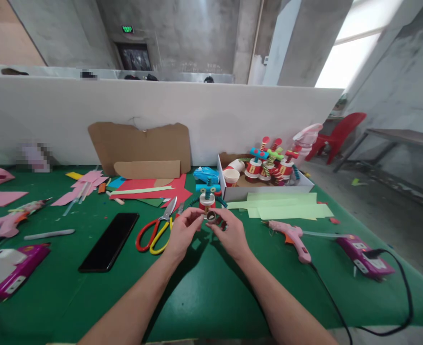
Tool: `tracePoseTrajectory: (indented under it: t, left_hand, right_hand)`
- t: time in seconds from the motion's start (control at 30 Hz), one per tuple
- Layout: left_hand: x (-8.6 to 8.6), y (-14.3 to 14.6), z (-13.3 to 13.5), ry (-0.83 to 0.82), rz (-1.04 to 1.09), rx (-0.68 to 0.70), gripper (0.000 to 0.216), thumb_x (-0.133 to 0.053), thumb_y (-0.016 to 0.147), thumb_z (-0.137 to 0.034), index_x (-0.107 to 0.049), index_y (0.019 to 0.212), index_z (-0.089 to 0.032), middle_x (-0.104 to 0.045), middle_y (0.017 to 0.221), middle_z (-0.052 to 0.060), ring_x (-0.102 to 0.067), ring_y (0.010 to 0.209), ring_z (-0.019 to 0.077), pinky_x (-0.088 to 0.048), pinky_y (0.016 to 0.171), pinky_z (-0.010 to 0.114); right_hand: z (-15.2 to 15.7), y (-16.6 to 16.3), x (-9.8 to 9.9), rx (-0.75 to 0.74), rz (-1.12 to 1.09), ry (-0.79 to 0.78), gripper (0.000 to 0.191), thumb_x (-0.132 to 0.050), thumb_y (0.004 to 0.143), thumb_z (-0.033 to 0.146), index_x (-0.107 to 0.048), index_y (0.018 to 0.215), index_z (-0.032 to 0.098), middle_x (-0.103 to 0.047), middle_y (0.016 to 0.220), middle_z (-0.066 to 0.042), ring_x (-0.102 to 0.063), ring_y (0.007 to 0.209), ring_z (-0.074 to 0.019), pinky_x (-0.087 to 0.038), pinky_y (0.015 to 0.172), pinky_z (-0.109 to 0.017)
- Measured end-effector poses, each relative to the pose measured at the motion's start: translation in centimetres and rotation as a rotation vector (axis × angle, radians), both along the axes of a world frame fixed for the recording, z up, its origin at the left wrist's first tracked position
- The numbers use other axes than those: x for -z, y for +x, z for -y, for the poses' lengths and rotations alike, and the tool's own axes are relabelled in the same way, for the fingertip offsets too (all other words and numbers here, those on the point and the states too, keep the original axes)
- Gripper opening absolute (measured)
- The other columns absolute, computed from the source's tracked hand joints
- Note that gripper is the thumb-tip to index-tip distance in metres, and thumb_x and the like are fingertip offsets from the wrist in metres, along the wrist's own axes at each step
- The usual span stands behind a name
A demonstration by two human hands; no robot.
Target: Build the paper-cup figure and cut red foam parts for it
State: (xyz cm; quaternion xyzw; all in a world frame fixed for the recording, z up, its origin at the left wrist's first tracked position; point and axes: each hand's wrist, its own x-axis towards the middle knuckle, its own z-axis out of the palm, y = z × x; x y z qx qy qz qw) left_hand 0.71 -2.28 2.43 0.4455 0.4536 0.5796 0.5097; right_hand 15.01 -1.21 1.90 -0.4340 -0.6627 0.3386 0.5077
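Between the thumb and fingers of my right hand is a small brownish ring, like a small tape roll or a cardboard ring. My left hand is closed in a pinch just left of the ring; what its fingertips hold, if anything, is too small to make out. Right behind my hands stands a paper-cup figure with a blue rolled head and dark green folded-paper arms. Scissors with one red and one yellow handle lie left of my left hand.
A pink glue gun with its cord lies at right, near a purple power strip. A black phone and another glue gun are at left. Behind are coloured paper, green strips and a box of cup figures.
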Motion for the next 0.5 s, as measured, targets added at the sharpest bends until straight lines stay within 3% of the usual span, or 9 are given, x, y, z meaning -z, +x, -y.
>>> tracePoseTrajectory:
  t: [0.13, 0.3, 0.5]
  left_hand:
    - [-0.41, -0.26, 0.22, 0.105, -0.115, -0.043, 0.028, -0.07, 0.07, -0.038, -0.065, 0.087, -0.017, -0.062, 0.074, 0.0, -0.053, 0.065, 0.011, -0.044, 0.063, 0.024]
    - [-0.38, -0.42, 0.21, 0.078, -0.128, -0.032, 0.028, -0.068, 0.07, -0.039, -0.065, 0.088, -0.017, -0.06, 0.071, 0.0, -0.051, 0.063, 0.0113, -0.044, 0.062, 0.024]
    - [-0.41, -0.42, 0.16, 0.034, -0.061, -0.042, 0.031, -0.07, 0.069, -0.043, -0.065, 0.085, -0.017, -0.06, 0.072, 0.0, -0.052, 0.064, 0.0117, -0.044, 0.06, 0.024]
  right_hand:
    - [-0.08, 0.02, -0.01, 0.005, -0.028, -0.011, 0.025, -0.072, 0.069, 0.023, -0.073, 0.094, 0.024, -0.071, 0.092, -0.005, -0.061, 0.079, -0.0193, -0.048, 0.07, -0.031]
    - [-0.12, -0.02, -0.13, -0.019, -0.086, -0.053, 0.021, -0.072, 0.068, 0.023, -0.074, 0.089, 0.025, -0.071, 0.09, -0.004, -0.061, 0.08, -0.0191, -0.048, 0.077, -0.033]
    - [-0.61, 0.1, 0.28, -0.121, -0.415, -0.367, 0.033, -0.076, 0.064, 0.035, -0.072, 0.095, 0.024, -0.069, 0.088, -0.003, -0.058, 0.069, -0.0145, -0.049, 0.066, -0.029]
